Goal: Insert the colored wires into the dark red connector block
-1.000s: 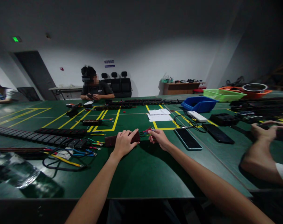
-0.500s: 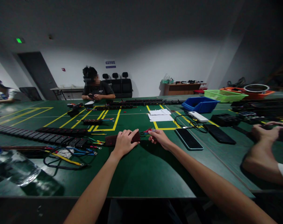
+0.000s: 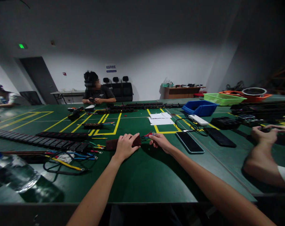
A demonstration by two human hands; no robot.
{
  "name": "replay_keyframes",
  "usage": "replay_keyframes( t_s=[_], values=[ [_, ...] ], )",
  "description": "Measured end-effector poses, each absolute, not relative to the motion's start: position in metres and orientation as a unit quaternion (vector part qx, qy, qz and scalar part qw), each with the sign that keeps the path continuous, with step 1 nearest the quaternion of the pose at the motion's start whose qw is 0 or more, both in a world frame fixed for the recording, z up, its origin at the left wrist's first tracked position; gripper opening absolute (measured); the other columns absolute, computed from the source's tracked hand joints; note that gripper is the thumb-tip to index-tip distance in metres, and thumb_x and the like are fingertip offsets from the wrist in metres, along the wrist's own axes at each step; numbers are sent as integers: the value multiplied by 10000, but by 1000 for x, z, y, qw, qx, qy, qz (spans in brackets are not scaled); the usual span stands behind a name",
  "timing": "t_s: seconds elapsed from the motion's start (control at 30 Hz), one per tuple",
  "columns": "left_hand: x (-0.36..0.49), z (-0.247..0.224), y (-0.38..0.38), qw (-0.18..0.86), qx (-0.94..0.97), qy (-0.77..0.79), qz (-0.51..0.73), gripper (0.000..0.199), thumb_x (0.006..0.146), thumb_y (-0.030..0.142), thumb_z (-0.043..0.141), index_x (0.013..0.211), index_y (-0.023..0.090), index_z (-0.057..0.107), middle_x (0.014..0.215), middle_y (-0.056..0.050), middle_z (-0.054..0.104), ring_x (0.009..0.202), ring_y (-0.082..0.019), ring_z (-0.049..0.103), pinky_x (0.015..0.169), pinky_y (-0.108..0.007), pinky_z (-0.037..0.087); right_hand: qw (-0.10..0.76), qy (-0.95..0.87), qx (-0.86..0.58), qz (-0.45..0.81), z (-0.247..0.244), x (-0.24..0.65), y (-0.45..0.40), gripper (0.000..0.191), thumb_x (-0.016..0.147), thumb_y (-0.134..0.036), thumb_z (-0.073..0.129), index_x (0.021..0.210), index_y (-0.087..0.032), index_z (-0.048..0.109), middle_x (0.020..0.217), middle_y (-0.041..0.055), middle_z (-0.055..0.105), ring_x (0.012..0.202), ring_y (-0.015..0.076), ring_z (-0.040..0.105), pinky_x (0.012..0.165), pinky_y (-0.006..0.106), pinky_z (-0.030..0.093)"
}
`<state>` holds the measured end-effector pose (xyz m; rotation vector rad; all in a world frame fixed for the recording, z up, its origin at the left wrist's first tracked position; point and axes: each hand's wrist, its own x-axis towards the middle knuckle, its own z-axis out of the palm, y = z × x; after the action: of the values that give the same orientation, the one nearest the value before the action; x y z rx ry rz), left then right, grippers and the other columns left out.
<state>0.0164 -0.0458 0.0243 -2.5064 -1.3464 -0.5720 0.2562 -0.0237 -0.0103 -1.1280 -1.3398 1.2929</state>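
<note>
Near the middle of the green table, my left hand is wrapped over a dark reddish-brown oblong block that lies flat. Short red and blue wires come out at the block's right end. My right hand pinches the ends of these wires between thumb and fingers. Just left of the block lie yellow, green and red cables with metal ring lugs. A phone with a pale teal case rests right of my right hand.
A long segmented black strip and a water bottle are at left. White papers, a blue bin, a white power bank and a black phone stand ahead and right. A co-worker's hands are at far right.
The whole view has tipped slightly, so the scene sits a little lower. Both hands keep their hold on the block and the wires.
</note>
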Motion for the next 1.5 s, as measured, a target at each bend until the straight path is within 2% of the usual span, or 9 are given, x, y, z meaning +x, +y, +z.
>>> replay_keyframes(
  t_s=[0.4,0.53,0.7,0.83,1.2,1.37,1.5],
  values=[
    [16,23,-46,114,-859,-456,-202,701,845,466,713,1471,304,441,1125,-64,646,1036,-251,554,847,-367,382,455,-549,-464,525,-9,255,-24,307,832,-433,687,896,-133,684,625,22,684,424,70,529,376,152,363],
    [16,22,-46,116,-859,-458,-197,716,838,479,715,1476,311,436,1121,-57,646,1036,-252,553,852,-368,376,447,-544,-473,529,-10,256,-23,287,851,-401,676,948,-132,695,631,20,685,429,68,533,378,148,359],
    [17,23,-45,115,-857,-455,-212,779,832,465,721,1508,280,382,1122,-56,652,1029,-252,555,843,-368,375,460,-526,-463,545,-11,259,-22,252,848,-374,688,931,-136,699,648,26,686,450,68,538,386,147,359],
    [19,23,-45,117,-855,-453,-225,699,849,465,703,1471,289,438,1115,-56,650,1029,-254,554,832,-374,372,484,-478,-440,586,-11,261,-21,232,829,-370,703,896,-148,689,657,29,681,471,75,546,394,152,365],
    [19,21,-45,122,-850,-446,-250,693,829,442,736,1449,287,469,1091,-51,645,1004,-249,553,828,-378,378,488,-428,-429,628,-2,257,-27,180,829,-304,699,935,-160,680,622,8,645,474,84,559,399,150,403],
    [18,24,-45,128,-838,-454,-273,693,841,430,726,1462,283,455,1101,-52,643,1020,-251,553,839,-380,391,511,-397,-389,656,8,258,-33,192,824,-305,717,949,-164,683,757,40,702,549,91,602,445,161,463],
    [18,24,-45,132,-833,-456,-283,693,843,438,723,1463,281,455,1102,-50,641,1025,-252,552,849,-384,394,507,-401,-397,652,8,255,-35,184,813,-281,728,953,-171,683,861,62,738,571,88,615,444,154,454]
  ],
)
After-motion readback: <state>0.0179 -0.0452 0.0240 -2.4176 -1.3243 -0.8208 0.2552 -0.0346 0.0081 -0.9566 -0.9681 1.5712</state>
